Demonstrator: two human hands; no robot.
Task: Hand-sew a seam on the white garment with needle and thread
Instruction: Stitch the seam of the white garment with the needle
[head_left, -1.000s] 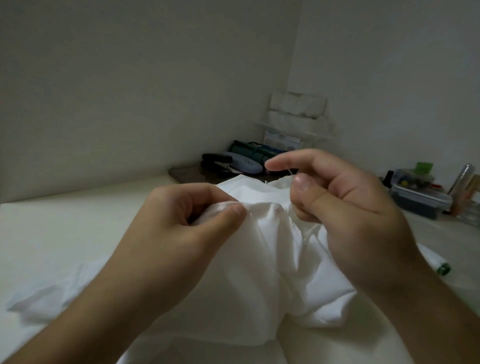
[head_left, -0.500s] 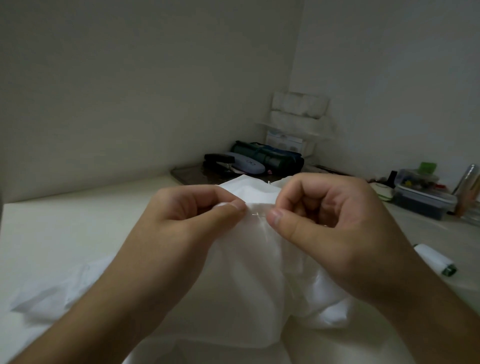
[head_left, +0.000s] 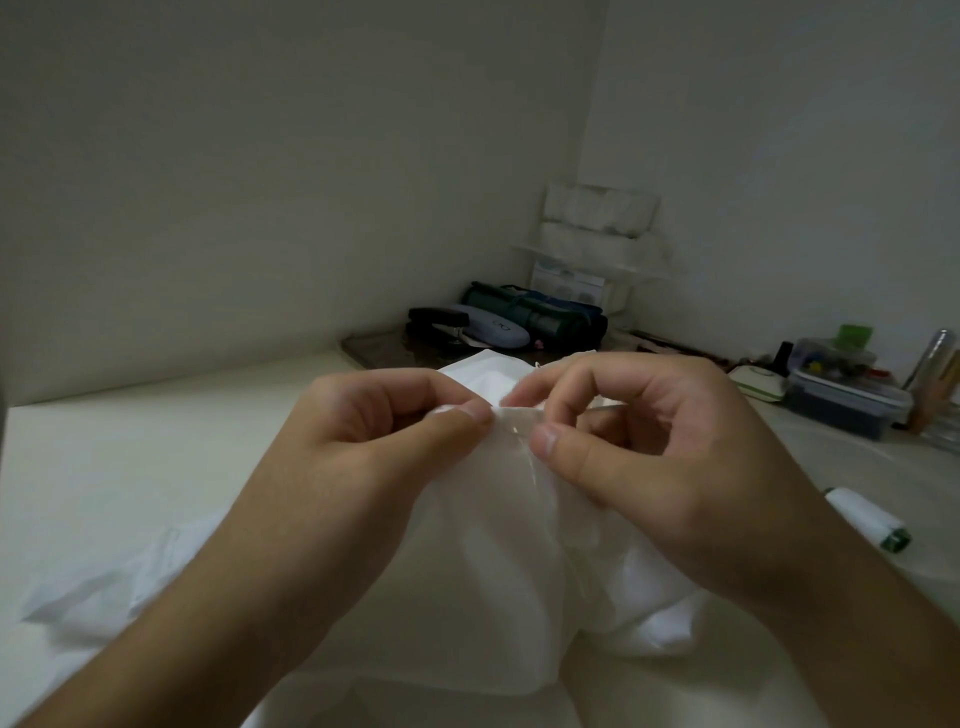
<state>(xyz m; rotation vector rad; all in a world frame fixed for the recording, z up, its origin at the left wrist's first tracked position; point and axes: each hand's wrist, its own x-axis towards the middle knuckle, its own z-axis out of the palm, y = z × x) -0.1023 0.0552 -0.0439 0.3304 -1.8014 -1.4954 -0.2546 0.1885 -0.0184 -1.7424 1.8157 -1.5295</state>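
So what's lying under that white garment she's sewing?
The white garment lies bunched on a pale table, bare at its edges. Whatever sits beneath the folds is covered by cloth and both hands.

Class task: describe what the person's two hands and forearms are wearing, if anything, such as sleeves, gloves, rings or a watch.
Nothing is worn. The left hand and right hand are bare, without gloves or visible rings. Both forearms are bare to the frame's edge: no sleeves, watch or bracelet show. The visible fingernails are short and unpainted.

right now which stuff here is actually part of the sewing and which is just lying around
In use:
white garment, pinched at its folded edge by the left hand and right hand
needle, a faint glint between the thumbs
thread spool

Lying about:
stapler
glasses case
green roll
plastic box
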